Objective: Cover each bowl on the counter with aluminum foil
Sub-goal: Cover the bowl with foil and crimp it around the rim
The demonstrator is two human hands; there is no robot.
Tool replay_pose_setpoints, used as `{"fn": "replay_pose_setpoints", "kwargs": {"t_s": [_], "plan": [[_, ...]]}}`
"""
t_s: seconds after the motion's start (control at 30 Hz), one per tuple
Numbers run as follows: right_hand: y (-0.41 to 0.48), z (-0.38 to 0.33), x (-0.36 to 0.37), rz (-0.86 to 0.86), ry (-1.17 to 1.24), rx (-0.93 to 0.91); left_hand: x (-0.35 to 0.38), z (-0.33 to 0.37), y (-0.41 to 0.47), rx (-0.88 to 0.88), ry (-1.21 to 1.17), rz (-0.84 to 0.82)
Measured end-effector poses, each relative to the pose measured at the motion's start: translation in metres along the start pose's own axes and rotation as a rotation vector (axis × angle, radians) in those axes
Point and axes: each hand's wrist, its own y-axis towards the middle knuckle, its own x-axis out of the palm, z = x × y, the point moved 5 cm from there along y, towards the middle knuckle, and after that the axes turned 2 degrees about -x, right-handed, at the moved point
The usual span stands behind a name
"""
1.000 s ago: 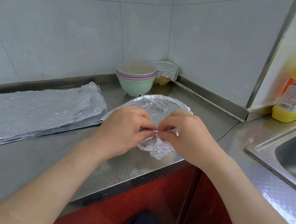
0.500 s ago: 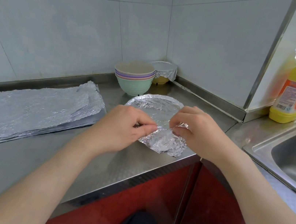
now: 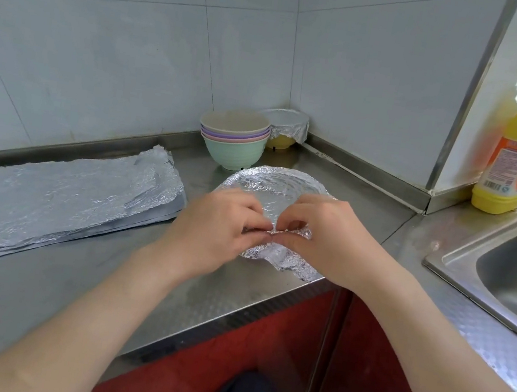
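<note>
Step in hand, as I read it: crimping the foil cover [image 3: 272, 184] round a bowl that's fully hidden under it, sitting at the near edge of the counter [image 3: 78, 273], center-right. Left hand [image 3: 222, 224] & right hand [image 3: 321, 235] both have fingers curled, pinching the foil cover at the near rim, fingertips almost meeting. The cover looks smooth & tight over the far half. On the near side a crumpled loose flap [image 3: 287, 260] hangs toward the person. Next move prob. calls for tucking that flap down & under the rim, then working round both sides w/ light pressure, since thin foil tears easily. After that, the stack of bowls [image 3: 234, 138] at far center is bare. One wrapped bowl [image 3: 286, 126] sits in the far corner. Bowl in hand seems upright, mouth up. It's round, so no real long axis. Spare foil sheets [image 3: 49, 191] lie flat at left, long axis approx. left-right, right end angled a bit far.
</note>
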Motion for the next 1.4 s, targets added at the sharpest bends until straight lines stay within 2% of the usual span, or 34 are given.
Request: {"fn": "replay_pose_setpoints", "kwargs": {"t_s": [0.2,0.47,0.63,0.8,1.13,1.4], "plan": [[0.0,-0.008,0.004,0.069,-0.208,-0.11,0.005,0.006,-0.001,0.084,0.126,0.047],[-0.004,0.02,-0.021,-0.035,-0.022,0.036,-0.016,0.0,-0.001,-0.156,-0.198,0.006],[-0.008,0.015,-0.03,0.026,0.138,0.066,-0.01,0.0,-0.001,-0.202,-0.259,-0.031],[-0.006,0.002,-0.012,0.008,0.08,0.022,-0.003,0.002,0.0,-0.107,-0.153,0.029],[-0.003,-0.004,-0.002,0.098,-0.084,-0.106,0.004,0.009,-0.001,0.057,0.075,0.056],[-0.006,0.015,-0.023,-0.083,0.088,0.025,-0.003,0.01,0.005,-0.156,-0.146,-0.047]]}}
